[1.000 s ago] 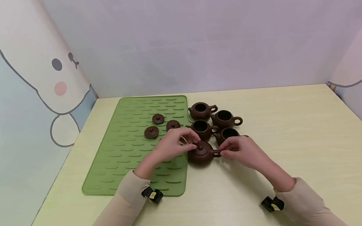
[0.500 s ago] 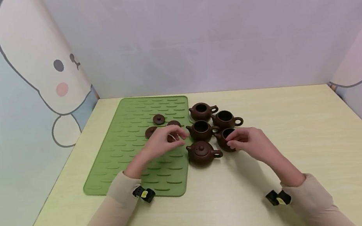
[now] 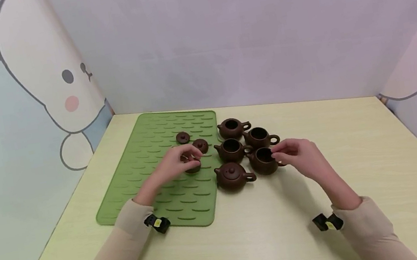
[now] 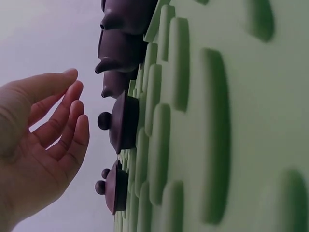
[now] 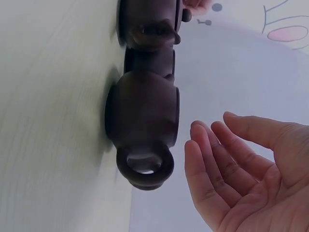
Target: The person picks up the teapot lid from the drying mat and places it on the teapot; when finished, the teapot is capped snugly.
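Zero items are held by the left hand (image 3: 170,165) or the right hand (image 3: 304,158); fingers on both are loosely bent, half-open. The left is above the near lid (image 3: 193,169) on the green mat (image 3: 156,211). The right hangs beside the near uncovered teapot (image 3: 264,164), clear of its handle (image 5: 146,181). The lidded teapot (image 3: 232,180) stands upright at the mat's edge. Three more uncovered teapots (image 3: 232,150) stand behind.
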A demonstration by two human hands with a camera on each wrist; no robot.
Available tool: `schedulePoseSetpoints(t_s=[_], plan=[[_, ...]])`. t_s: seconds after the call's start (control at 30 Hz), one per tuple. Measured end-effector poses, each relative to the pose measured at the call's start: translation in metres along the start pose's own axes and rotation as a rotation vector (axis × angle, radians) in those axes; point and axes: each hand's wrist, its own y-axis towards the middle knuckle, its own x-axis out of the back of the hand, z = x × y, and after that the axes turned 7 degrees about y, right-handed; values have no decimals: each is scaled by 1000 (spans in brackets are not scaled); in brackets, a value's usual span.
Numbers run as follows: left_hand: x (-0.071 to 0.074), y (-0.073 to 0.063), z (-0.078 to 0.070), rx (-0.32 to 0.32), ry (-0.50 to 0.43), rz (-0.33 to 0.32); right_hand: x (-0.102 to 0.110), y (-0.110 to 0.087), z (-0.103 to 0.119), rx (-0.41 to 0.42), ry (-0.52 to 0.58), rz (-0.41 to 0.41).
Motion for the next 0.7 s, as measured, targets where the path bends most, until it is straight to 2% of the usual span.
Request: schedulePoseSetpoints(t_s=[0.27, 0.7], plan=[[1, -3, 12, 33, 20, -21, 11, 0, -7, -9, -1, -42], [2, -6, 17, 75, 16, -20, 13, 4, -21, -60, -45, -79]])
